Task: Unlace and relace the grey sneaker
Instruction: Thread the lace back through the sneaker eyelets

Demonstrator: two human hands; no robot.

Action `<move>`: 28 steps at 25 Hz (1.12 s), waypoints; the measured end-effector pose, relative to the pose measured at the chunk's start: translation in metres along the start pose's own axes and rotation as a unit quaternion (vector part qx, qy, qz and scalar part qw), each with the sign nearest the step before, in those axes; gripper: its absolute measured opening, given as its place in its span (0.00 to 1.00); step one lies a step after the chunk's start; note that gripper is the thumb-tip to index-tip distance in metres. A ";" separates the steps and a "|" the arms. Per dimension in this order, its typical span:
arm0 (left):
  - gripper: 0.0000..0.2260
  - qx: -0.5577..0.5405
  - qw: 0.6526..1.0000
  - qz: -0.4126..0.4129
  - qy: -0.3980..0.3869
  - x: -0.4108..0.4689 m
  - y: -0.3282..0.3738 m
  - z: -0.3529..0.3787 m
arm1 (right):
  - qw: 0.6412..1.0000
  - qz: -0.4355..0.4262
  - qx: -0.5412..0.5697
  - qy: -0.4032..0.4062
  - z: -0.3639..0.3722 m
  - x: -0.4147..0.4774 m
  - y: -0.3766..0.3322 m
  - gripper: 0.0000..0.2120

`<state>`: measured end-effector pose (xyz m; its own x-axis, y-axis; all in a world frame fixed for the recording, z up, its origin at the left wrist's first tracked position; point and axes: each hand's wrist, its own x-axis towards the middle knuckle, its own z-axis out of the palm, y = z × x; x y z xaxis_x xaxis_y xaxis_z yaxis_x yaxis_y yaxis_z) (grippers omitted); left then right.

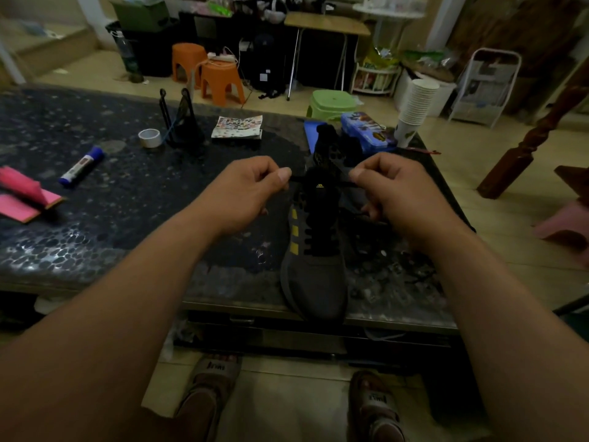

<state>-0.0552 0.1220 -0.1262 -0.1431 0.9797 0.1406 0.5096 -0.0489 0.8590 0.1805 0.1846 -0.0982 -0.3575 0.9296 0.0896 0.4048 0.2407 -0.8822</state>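
The grey sneaker point(314, 275) with yellow side stripes stands on the dark speckled table point(127, 193), toe toward me at the near edge. Black lace point(314, 240) crosses its lower eyelets. My left hand point(251, 189) pinches one black lace end between thumb and forefinger, left of the tongue. My right hand point(392, 193) pinches the other lace end on the right side. Both ends stretch sideways from the top of the tongue, which carries a small yellow logo.
On the table lie a blue-capped marker point(82, 167), a tape roll point(149, 138), a black stand point(183, 122), a patterned packet point(237, 126), a pink cloth point(22, 194), a blue case point(366, 130) and stacked paper cups point(414, 106). Stools stand on the floor beyond.
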 end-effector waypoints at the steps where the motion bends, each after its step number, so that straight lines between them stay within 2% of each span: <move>1: 0.11 0.003 1.000 0.008 0.000 -0.001 0.003 0.001 | 1.000 0.006 -0.017 -0.024 -0.003 -0.003 -0.006 0.10; 4: 0.07 0.052 0.994 0.096 0.002 -0.008 0.017 0.010 | 0.992 0.038 -0.037 -0.113 0.002 -0.014 -0.019 0.14; 7: 0.05 0.102 0.981 0.166 0.003 -0.012 0.018 0.026 | 0.976 0.085 0.092 -0.177 0.019 -0.013 -0.016 0.17; 9: 0.03 0.103 0.985 0.138 0.013 -0.010 0.011 0.032 | 0.979 0.071 0.063 -0.182 0.024 -0.006 -0.001 0.16; 12: 0.04 0.111 0.990 0.091 -0.004 -0.005 0.000 0.029 | 0.989 0.050 -0.022 -0.141 0.018 0.002 0.016 0.12; 16: 0.06 0.119 0.990 0.074 -0.030 0.004 -0.001 0.036 | 0.988 0.028 -0.016 -0.153 0.027 0.006 0.018 0.07; 18: 0.07 0.077 0.996 0.051 -0.003 0.013 0.000 0.038 | 0.994 0.007 -0.047 -0.097 0.031 0.012 0.020 0.07; 21: 0.12 -0.016 0.996 -0.044 0.080 0.027 -0.012 0.037 | 0.999 0.010 -0.041 0.009 0.026 0.020 0.028 0.08; 22: 0.14 -0.030 0.993 -0.077 0.081 0.028 -0.017 0.039 | 0.999 0.017 -0.030 0.022 0.025 0.022 0.032 0.07; 23: 0.16 -0.024 0.992 -0.102 0.064 0.027 -0.021 0.046 | 0.999 0.022 -0.020 0.026 0.025 0.023 0.033 0.07; 25: 0.20 0.056 0.991 -0.118 0.017 0.027 -0.029 0.063 | 0.999 0.024 -0.016 0.025 0.030 0.025 0.037 0.06; 27: 0.18 0.107 0.986 -0.124 0.005 0.027 -0.029 0.070 | 0.999 0.018 -0.039 0.026 0.037 0.029 0.041 0.06; 28: 0.16 0.088 0.987 -0.132 0.000 0.028 -0.029 0.069 | 0.998 0.015 -0.055 0.022 0.041 0.031 0.044 0.06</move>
<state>-0.0152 0.1640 -0.1807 -0.2902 0.9539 -0.0765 0.5941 0.2423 0.7670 0.1530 0.2127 -0.1528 -0.3068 0.9478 0.0871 0.5051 0.2397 -0.8291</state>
